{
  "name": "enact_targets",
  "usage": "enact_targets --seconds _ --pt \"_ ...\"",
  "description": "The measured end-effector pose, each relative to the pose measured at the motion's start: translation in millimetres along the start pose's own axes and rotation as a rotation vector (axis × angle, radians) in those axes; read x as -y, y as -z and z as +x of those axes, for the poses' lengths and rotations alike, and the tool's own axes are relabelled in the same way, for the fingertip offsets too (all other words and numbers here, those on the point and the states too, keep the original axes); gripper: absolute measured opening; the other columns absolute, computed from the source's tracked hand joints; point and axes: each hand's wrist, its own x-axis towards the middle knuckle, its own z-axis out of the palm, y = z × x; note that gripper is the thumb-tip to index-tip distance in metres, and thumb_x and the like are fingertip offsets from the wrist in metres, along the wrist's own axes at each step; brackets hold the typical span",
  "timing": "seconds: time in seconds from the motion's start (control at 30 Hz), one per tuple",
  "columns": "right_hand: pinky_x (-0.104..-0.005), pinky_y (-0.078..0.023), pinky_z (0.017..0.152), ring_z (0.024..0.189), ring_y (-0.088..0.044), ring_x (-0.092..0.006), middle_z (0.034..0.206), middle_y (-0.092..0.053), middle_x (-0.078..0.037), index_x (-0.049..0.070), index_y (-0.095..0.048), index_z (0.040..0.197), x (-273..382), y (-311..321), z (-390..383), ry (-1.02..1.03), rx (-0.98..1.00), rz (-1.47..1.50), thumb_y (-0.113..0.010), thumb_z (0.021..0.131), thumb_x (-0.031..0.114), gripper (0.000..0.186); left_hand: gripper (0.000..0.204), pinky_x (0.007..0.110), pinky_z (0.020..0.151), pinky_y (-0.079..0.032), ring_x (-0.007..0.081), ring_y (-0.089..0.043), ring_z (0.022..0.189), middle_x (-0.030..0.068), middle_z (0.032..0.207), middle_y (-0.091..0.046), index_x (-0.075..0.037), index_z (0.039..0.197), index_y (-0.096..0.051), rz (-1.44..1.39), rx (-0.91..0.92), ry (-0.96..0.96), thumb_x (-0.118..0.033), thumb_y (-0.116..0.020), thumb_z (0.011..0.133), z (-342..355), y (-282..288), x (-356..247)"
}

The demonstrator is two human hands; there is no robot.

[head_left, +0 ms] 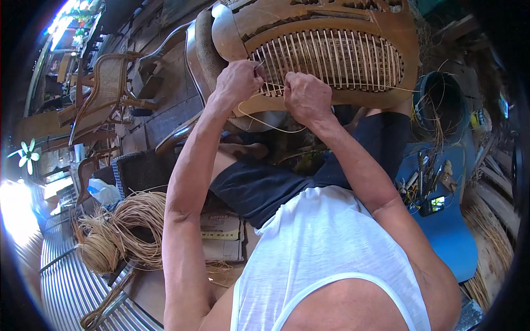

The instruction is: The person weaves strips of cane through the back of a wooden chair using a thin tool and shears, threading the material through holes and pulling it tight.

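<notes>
A carved wooden chair frame point(397, 66) lies across my knees. Its oval opening is strung with many pale cane strands in rows, forming a panel point(342, 55). At the panel's left end my left hand point(240, 81) is closed, thumb and fingers pinched around a thin cane strand. My right hand point(308, 96) is also closed, gripping a strand at the panel's lower edge. A loose cane strand point(270, 126) loops below both hands, in front of the frame. The fingertips of my right hand are partly hidden behind its knuckles.
Coiled cane bundles point(138, 220) lie at left, near a cardboard piece point(221, 234) and corrugated metal sheeting point(72, 292). Another cane-seated chair point(107, 83) stands at far left. On the right are a round bin point(444, 105) and a blue surface point(452, 237) with hand tools point(422, 176).
</notes>
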Motion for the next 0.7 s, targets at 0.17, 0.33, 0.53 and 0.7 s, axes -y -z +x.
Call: enact_targets --seconds 0.17,0.33,0.53,0.7 --pt "-0.0464 -0.057 0.072 0.085 -0.071 -0.0329 0.083 -0.070 -0.012 0.010 -0.066 0.087 2 4 -3 0.043 -0.025 -0.015 -0.063 0.088 0.013 0.005 0.023 0.046 0.086 -0.057 0.0363 -0.072 0.092 0.0172 0.091 -0.075 -0.009 0.097 -0.079 -0.049 0.103 -0.039 -0.021 -0.068 0.081 2 1 7" --pt "-0.0441 -0.058 0.071 0.082 -0.071 -0.0309 0.081 -0.070 -0.012 0.009 -0.067 0.084 4 7 -4 0.080 -0.069 -0.016 -0.062 0.089 0.012 0.007 0.021 0.042 0.083 -0.057 0.0342 -0.072 0.088 0.0174 0.086 -0.073 -0.007 0.097 -0.079 -0.217 0.066 -0.118 -0.018 -0.071 0.081 -3 -3 13" --pt "-0.0450 -0.055 0.077 0.089 -0.069 -0.0299 0.089 -0.070 -0.007 0.012 -0.069 0.090 8 0 -1 -0.002 -0.008 0.011 -0.072 0.090 0.023 0.012 0.027 0.035 0.073 -0.055 0.0210 -0.071 0.075 0.0138 0.082 -0.074 -0.002 0.102 -0.078 -0.216 -0.321 -0.119 -0.023 -0.075 0.087 -28 -20 23" --pt "-0.0426 -0.056 0.073 0.084 -0.070 -0.0301 0.086 -0.071 -0.009 0.012 -0.072 0.087 9 2 -2 0.021 -0.094 0.042 -0.075 0.085 0.016 0.006 0.029 0.038 0.077 -0.058 0.0275 -0.075 0.076 0.0168 0.079 -0.075 -0.002 0.093 -0.080 -0.460 -0.282 0.189 -0.029 -0.073 0.085 -15 -11 13"
